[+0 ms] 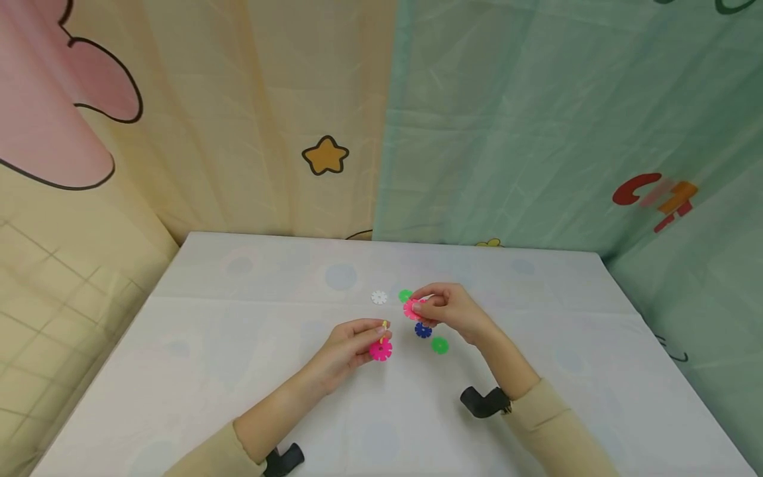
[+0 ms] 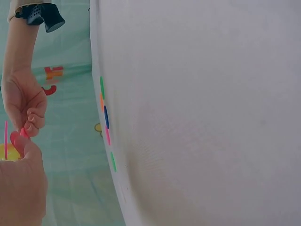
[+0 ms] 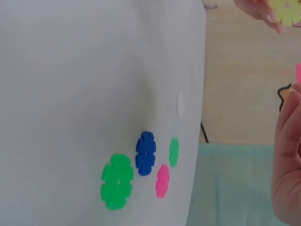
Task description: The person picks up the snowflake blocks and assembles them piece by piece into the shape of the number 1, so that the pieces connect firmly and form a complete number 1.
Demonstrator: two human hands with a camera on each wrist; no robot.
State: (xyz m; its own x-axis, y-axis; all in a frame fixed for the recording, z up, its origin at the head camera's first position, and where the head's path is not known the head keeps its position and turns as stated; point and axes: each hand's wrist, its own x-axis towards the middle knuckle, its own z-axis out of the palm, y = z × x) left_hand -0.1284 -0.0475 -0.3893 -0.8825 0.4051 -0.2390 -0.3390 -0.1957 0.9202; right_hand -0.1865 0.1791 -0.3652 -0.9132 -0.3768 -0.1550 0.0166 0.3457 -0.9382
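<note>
A person's left hand hovers low over a white table, fingers pinched on a magenta snowflake disc joined to a yellow disc. The magenta disc faces the camera; the yellow one stands edge-on above it. Just beyond, the right hand pinches a pink disc, tilted upright. Lying flat on the table near that hand are a blue disc, a green disc, a second green disc and, farthest, a white disc
</note>
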